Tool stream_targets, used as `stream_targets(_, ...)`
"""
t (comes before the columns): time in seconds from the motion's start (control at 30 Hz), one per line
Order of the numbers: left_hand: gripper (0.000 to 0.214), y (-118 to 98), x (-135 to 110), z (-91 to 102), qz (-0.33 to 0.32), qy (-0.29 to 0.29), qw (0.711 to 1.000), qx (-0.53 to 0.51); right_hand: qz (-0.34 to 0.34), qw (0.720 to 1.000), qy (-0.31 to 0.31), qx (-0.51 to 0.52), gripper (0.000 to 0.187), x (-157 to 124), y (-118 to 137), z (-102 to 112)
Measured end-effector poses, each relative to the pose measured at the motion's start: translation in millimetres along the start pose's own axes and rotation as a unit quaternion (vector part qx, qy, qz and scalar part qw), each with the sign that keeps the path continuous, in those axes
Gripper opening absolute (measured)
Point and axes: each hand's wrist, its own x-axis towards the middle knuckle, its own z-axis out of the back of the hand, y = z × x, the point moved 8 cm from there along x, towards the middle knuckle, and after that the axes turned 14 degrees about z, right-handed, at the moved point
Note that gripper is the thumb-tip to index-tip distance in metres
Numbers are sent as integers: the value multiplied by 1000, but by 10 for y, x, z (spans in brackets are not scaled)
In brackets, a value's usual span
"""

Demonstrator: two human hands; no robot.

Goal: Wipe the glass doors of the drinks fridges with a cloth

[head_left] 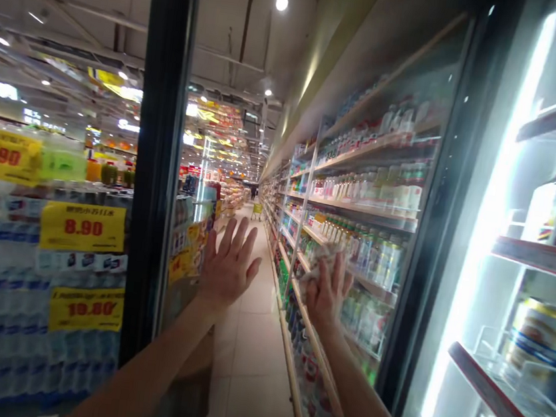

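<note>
Overpressing with the spread left hand (229,260) could swing the glass cooler door (154,174) at twelve o'clock, making the right hand (327,298) drop the whitish cloth (317,258) it grips at the left's three o'clock.

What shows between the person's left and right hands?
In the head view, between the left hand and right hand, the aisle floor and part of the stocked shelves show farther back.

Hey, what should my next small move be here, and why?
I'd probably slide the cloth in your right hand sideways across the door glass, left hand bracing. The cloth is bunched at your right fingers, seemingly against the pane, while your left hand is spread open, apparently on the glass too, with no cloth visible there.
</note>
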Motion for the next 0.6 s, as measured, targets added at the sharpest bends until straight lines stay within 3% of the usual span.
stream_targets(0.1, 60, -10, 15, 3, -4, 5, 1000, 12, -187, 981, -18, -39, 51, -278, -722, 125)
stream_targets(0.17, 59, -17, 26, 1, -8, 3, 1000, 23, -258, 965, -27, -45, 52, -344, -883, 159)
stream_targets(0.23, 59, -34, 4, -5, -9, -3, 1000, 28, -216, 975, -29, -34, 52, -217, -663, 135)
stream_targets(0.37, 58, -111, -227, -56, 16, 3, 1000, 7, 32, 999, 21, 24, 47, 149, 333, -43)
stream_targets(0.43, 57, -187, -406, -92, 11, 19, 1000, -14, 112, 991, 47, 54, 46, 174, 604, -102)
stream_targets(0.5, 57, -245, -547, -117, 1, 37, 999, -31, 131, 989, 43, 54, 45, 91, 517, -66)
stream_targets(0.6, 58, -260, -621, -120, 2, 48, 998, -34, 33, 999, 27, -2, 44, -183, -182, 81)
